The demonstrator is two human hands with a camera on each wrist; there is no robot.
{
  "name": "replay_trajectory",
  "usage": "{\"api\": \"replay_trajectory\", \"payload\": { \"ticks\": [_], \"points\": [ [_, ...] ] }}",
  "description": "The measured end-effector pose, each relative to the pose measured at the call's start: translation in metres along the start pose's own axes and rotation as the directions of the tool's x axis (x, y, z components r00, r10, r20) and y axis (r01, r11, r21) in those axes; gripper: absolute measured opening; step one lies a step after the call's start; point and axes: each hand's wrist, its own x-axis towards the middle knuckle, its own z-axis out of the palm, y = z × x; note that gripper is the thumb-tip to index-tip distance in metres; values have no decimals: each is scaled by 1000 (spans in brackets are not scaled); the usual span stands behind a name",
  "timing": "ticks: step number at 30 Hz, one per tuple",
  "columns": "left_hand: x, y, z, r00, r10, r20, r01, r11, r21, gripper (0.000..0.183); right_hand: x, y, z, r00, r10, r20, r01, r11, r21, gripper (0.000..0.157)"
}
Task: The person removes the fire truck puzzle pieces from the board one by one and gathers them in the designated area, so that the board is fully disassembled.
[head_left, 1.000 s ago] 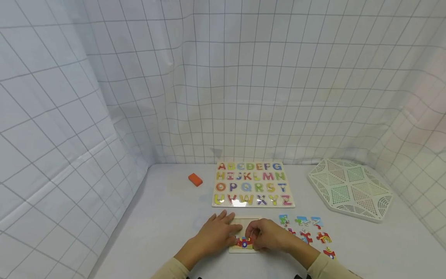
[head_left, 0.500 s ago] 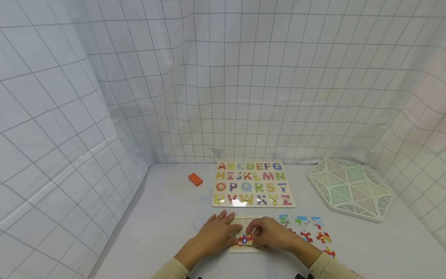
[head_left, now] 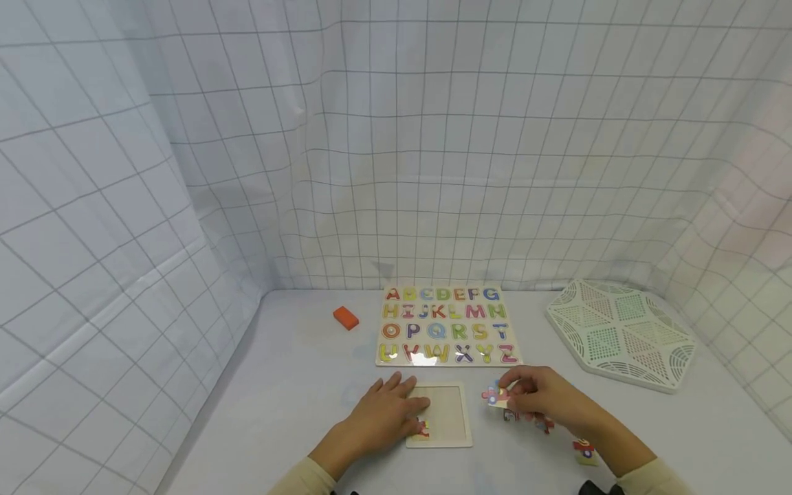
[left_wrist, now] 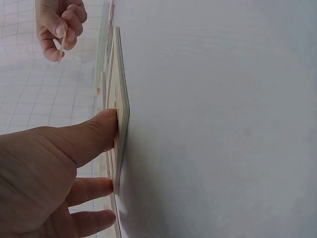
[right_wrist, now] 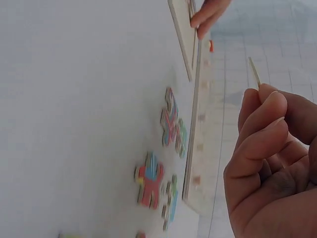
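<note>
My left hand (head_left: pixel 385 414) rests on the left side of a small wooden puzzle tray (head_left: pixel 450 416), fingers extended. Its thumb touches the tray by a red and yellow jigsaw piece (head_left: pixel 423 430) in the lower left corner; the hand partly hides that piece. To the right of the tray, my right hand (head_left: pixel 546 397) pinches another jigsaw piece (head_left: pixel 495 397), coloured red, blue and yellow, between thumb and fingers. In the right wrist view this held piece (right_wrist: pixel 254 72) is edge-on, raised off the table. Loose jigsaw pieces (right_wrist: pixel 150 181) lie beneath the right hand, some hidden by it in the head view.
An alphabet board (head_left: pixel 448 325) with coloured letters lies behind the tray. An orange block (head_left: pixel 346 317) is at the back left, and a white patterned hexagonal panel (head_left: pixel 621 335) at the back right. Another jigsaw piece (head_left: pixel 584 451) lies near the right forearm. Gridded curtains surround the table.
My right hand has lifted a jigsaw piece out of the tray and carried it right, above the loose pieces. My left hand has stayed on the tray.
</note>
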Motion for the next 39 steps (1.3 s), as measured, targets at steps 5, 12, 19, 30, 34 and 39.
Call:
{"api": "replay_trajectory", "payload": {
  "ticks": [5,12,19,30,34,39],
  "points": [
    [0,-1,0,1000,5,1,-5,1000,-2,40,-27,12,-28,998,51,-28,-50,998,33,40],
    [0,-1,0,1000,5,0,-5,1000,0,39,-49,33,-38,996,82,36,-84,995,55,35],
    [0,0,-3,1000,5,2,-5,1000,4,39,-59,43,-32,993,55,100,-54,998,-13,25],
    [0,2,-4,1000,-4,10,4,1000,7,40,-64,45,-25,995,76,65,-67,990,-124,20],
    [0,1,-3,1000,-5,14,5,1000,4,40,-66,44,-25,998,65,17,-60,972,-226,19],
    [1,0,-1,1000,-2,13,2,1000,13,41,-66,42,-26,999,41,-12,-43,951,-305,20]
  ]
}}
